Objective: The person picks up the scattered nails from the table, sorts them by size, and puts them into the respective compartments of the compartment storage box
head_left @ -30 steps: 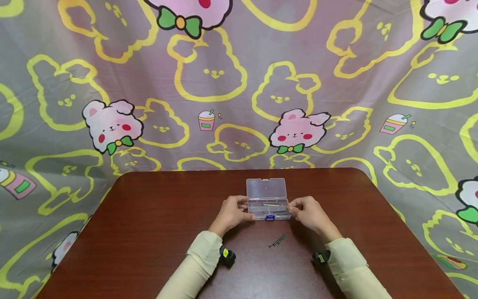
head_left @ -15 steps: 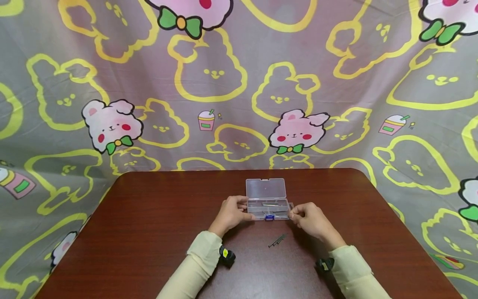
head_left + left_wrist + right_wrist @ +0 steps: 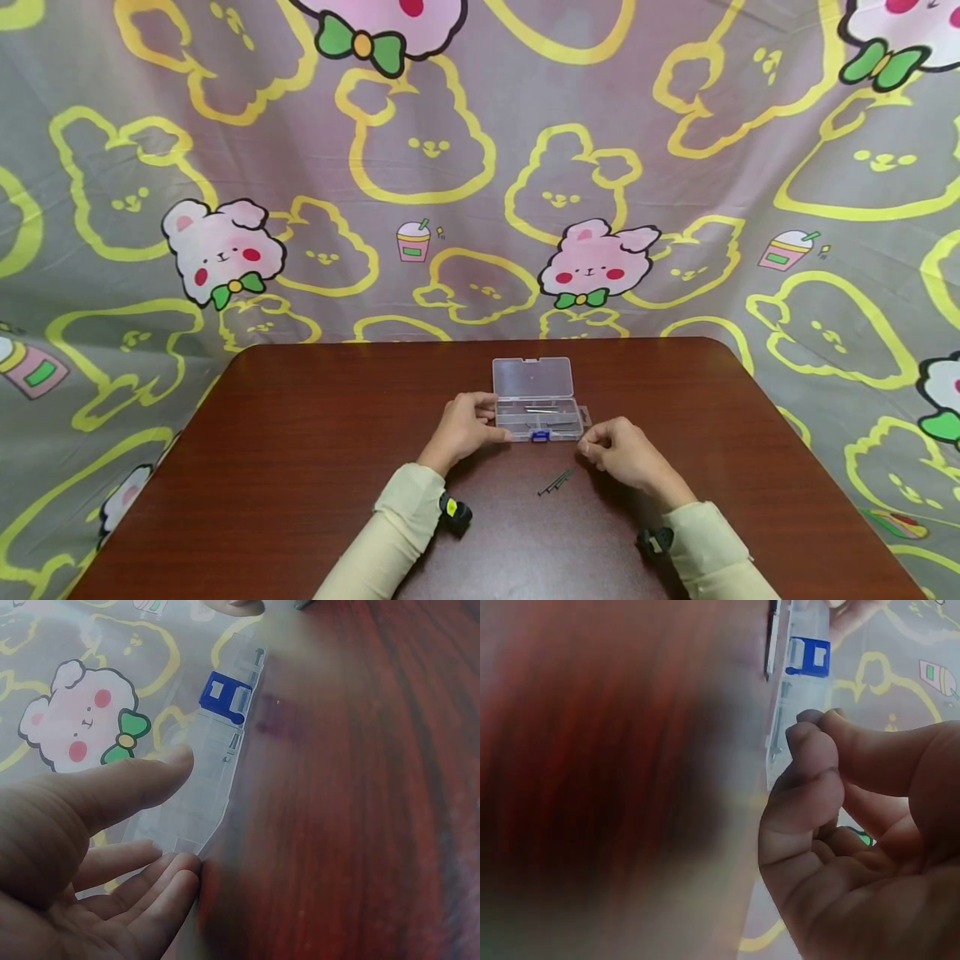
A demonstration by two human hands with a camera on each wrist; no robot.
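A clear plastic compartment box (image 3: 517, 419) stands on the table with its lid (image 3: 533, 377) raised and a blue latch (image 3: 540, 436) at the front. My left hand (image 3: 463, 429) holds the box's left end, thumb at the front and fingers at the side, as the left wrist view (image 3: 112, 847) shows. Thin metal pieces (image 3: 542, 410) lie in the box. My right hand (image 3: 622, 450) is just off the front right corner, thumb and forefinger tips together in the right wrist view; nothing shows between them. Dark screws (image 3: 555, 482) lie on the table in front of the box.
The dark red-brown table (image 3: 337, 433) has rounded far corners. A patterned cloth (image 3: 480, 208) with cartoon bears hangs behind and at both sides. A clear tab (image 3: 585, 415) sticks out from the box's right end. A small black device sits at each wrist.
My right hand has drawn back from the right end of the box toward me, down to the table in front of its corner. The left hand stays on the box.
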